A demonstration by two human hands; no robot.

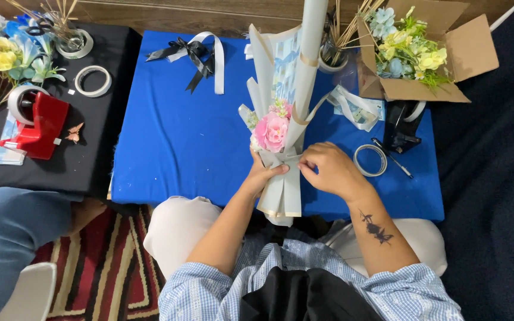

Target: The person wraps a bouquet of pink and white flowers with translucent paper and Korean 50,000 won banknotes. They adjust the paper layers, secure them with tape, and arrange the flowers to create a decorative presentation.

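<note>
A small bouquet (281,190) wrapped in pale grey-white paper stands upright at the near edge of the blue table (174,148). A pink flower (270,131) shows at its top, with tall paper folds rising behind it. My left hand (263,173) grips the wrap at its narrow waist from the left. My right hand (328,169) pinches the paper at the same waist from the right, thumb and fingers pressed on the wrap.
A tape roll (370,160), a pen (395,159) and a black tape dispenser (403,125) lie right of the bouquet. A cardboard box of flowers (414,50) sits far right. Black and white ribbons (197,56) lie far left. A red tape dispenser (37,122) sits on the black table.
</note>
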